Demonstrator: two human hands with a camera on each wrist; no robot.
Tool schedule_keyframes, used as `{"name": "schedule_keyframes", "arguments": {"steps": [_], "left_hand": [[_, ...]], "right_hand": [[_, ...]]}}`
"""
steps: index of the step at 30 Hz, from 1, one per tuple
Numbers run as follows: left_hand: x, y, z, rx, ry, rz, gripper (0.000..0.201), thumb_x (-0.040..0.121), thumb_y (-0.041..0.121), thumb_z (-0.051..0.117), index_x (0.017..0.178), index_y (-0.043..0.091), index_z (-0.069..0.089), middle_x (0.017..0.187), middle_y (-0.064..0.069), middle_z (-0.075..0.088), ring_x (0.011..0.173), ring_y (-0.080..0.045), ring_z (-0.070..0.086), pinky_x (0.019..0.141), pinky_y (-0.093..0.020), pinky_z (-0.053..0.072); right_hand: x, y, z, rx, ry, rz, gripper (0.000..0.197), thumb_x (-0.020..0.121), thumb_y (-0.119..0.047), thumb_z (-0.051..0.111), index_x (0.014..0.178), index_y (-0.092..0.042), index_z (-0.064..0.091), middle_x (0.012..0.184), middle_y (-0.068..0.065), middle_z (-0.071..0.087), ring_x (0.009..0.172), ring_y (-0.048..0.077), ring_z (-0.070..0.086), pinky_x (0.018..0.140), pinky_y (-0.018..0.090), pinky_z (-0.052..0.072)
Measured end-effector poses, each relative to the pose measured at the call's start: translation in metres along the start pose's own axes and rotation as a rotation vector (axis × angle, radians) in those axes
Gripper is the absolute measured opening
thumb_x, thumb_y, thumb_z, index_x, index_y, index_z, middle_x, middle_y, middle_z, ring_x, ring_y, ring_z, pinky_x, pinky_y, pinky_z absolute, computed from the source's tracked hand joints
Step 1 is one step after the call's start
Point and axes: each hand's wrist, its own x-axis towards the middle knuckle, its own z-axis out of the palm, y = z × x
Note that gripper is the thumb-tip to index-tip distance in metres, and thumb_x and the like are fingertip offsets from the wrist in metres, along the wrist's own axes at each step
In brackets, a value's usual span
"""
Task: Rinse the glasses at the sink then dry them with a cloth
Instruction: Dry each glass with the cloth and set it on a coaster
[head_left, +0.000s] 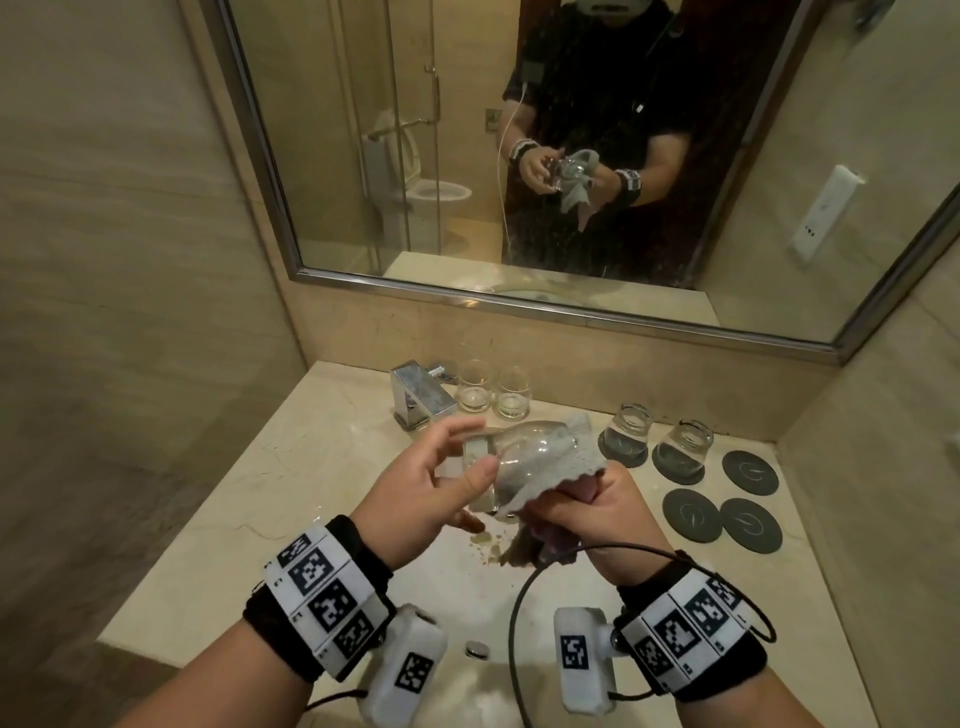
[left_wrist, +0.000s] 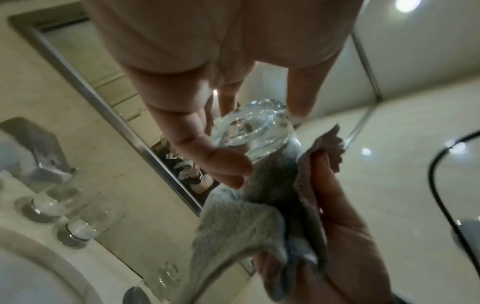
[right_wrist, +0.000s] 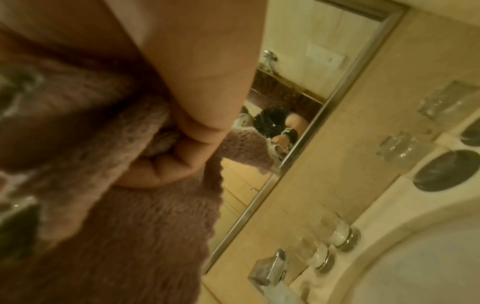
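Bathroom, beige marble bench (head_left: 332, 467) running into a corner between stone-clad walls; framed mirror (head_left: 363, 156) hanging above the back edge, reflecting a toilet, a glass shower door and the person in dark clothes. Sink (head_left: 498, 675) sitting in the bench below the hands, its drain plug (head_left: 478, 649) showing. Square chrome tap (head_left: 421, 395) standing at the back.

Left hand (head_left: 426, 499) holding a glass (head_left: 519, 457) on its side in mid-air above the sink, thumb and fingers curling round the thick base end. Right hand (head_left: 587, 525) gripping a grey cloth (head_left: 550, 462), fist clamped on its bunched tail, the rest of the cloth lying stuffed inside the glass and spilling round its mouth.

Two tumblers (head_left: 493, 397) standing upright just right of the tap. Two more glasses (head_left: 654, 436) sitting mouth-down on dark round coasters further right. Three bare coasters (head_left: 727, 504) lying near them toward the right wall. Small wet patch (head_left: 488, 545) showing on the bench under the hands. Black cable (head_left: 519, 623) looping from the right wrist band
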Motion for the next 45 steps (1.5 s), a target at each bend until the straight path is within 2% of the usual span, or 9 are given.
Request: {"name": "schedule_keyframes", "arguments": {"steps": [5, 10, 18, 25, 28, 34, 38, 41, 45], "left_hand": [[0.004, -0.001, 0.003, -0.172, 0.045, -0.036, 0.046, 0.07, 0.037, 0.074, 0.112, 0.02, 0.064, 0.109, -0.013, 0.062, 0.073, -0.02, 0.068, 0.06, -0.033, 0.055], [0.009, -0.002, 0.005, -0.251, 0.104, -0.049, 0.043, 0.075, 0.03, 0.075, 0.113, 0.015, 0.064, 0.109, -0.017, 0.066, 0.079, -0.026, 0.067, 0.062, -0.034, 0.054], [0.011, 0.002, 0.005, -0.358, 0.068, -0.085, 0.05, 0.073, 0.028, 0.066, 0.118, 0.007, 0.059, 0.102, -0.009, 0.072, 0.079, -0.035, 0.041, 0.05, -0.025, 0.053], [0.009, 0.004, 0.007, -0.32, 0.034, -0.081, 0.048, 0.078, 0.021, 0.068, 0.121, 0.002, 0.056, 0.08, 0.001, 0.073, 0.059, -0.017, 0.06, 0.049, -0.025, 0.052], [0.006, 0.005, 0.009, -0.321, 0.016, -0.059, 0.046, 0.076, 0.02, 0.074, 0.117, 0.005, 0.059, 0.089, -0.004, 0.071, 0.062, -0.018, 0.063, 0.05, -0.026, 0.052], [0.002, 0.008, 0.012, -0.155, -0.015, 0.062, 0.045, 0.077, 0.027, 0.077, 0.119, 0.022, 0.062, 0.118, -0.01, 0.064, 0.085, -0.028, 0.066, 0.068, -0.027, 0.056], [0.005, 0.015, 0.013, -0.284, -0.029, -0.18, 0.054, 0.078, 0.054, 0.068, 0.12, 0.021, 0.06, 0.116, -0.015, 0.063, 0.072, -0.032, 0.063, 0.056, -0.029, 0.055], [0.007, 0.019, 0.013, -0.342, -0.037, -0.255, 0.056, 0.076, 0.044, 0.063, 0.115, 0.003, 0.058, 0.095, -0.024, 0.058, 0.053, -0.023, 0.058, 0.045, -0.023, 0.05], [0.001, 0.013, 0.012, -0.009, 0.036, 0.025, 0.05, 0.073, 0.044, 0.075, 0.117, 0.028, 0.059, 0.111, 0.005, 0.062, 0.071, -0.021, 0.066, 0.067, -0.035, 0.059]], "right_hand": [[0.001, 0.0, 0.009, -0.104, 0.07, -0.087, 0.012, 0.069, -0.009, 0.075, 0.076, -0.017, 0.075, 0.063, 0.005, 0.07, 0.05, 0.019, 0.065, 0.044, 0.024, 0.048], [0.008, 0.01, 0.003, -0.583, 0.218, -0.357, 0.051, 0.065, -0.046, 0.081, 0.111, -0.04, 0.06, 0.109, -0.007, 0.061, 0.108, 0.017, 0.057, 0.092, 0.041, 0.047], [0.007, 0.01, -0.011, -0.891, 0.333, -0.441, 0.088, 0.065, -0.074, 0.065, 0.126, -0.013, 0.049, 0.125, 0.002, 0.05, 0.118, 0.025, 0.045, 0.099, 0.052, 0.04], [0.004, -0.023, -0.015, -1.018, 0.159, -0.522, 0.057, 0.068, -0.067, 0.066, 0.119, -0.042, 0.057, 0.123, -0.038, 0.048, 0.123, 0.001, 0.037, 0.101, 0.034, 0.031], [0.005, -0.027, -0.019, -0.691, 0.023, -0.367, 0.054, 0.068, -0.055, 0.073, 0.118, -0.047, 0.054, 0.119, -0.032, 0.055, 0.115, -0.001, 0.05, 0.098, 0.026, 0.042], [0.005, -0.015, -0.016, -0.123, -0.007, -0.19, 0.059, 0.063, -0.039, 0.084, 0.116, -0.038, 0.06, 0.113, 0.0, 0.068, 0.111, 0.025, 0.062, 0.096, 0.054, 0.048], [0.001, -0.012, -0.008, -0.045, 0.05, -0.275, 0.055, 0.062, -0.017, 0.076, 0.113, -0.028, 0.06, 0.098, -0.01, 0.069, 0.091, 0.008, 0.066, 0.078, 0.032, 0.057], [0.0, -0.007, -0.004, -0.021, 0.071, -0.282, 0.056, 0.062, -0.014, 0.073, 0.114, -0.016, 0.054, 0.09, -0.009, 0.069, 0.08, 0.008, 0.066, 0.065, 0.025, 0.056], [0.008, -0.003, 0.0, 0.114, 0.135, -0.189, 0.037, 0.067, -0.012, 0.069, 0.103, -0.022, 0.065, 0.09, -0.002, 0.072, 0.079, 0.026, 0.063, 0.066, 0.037, 0.054]]}}
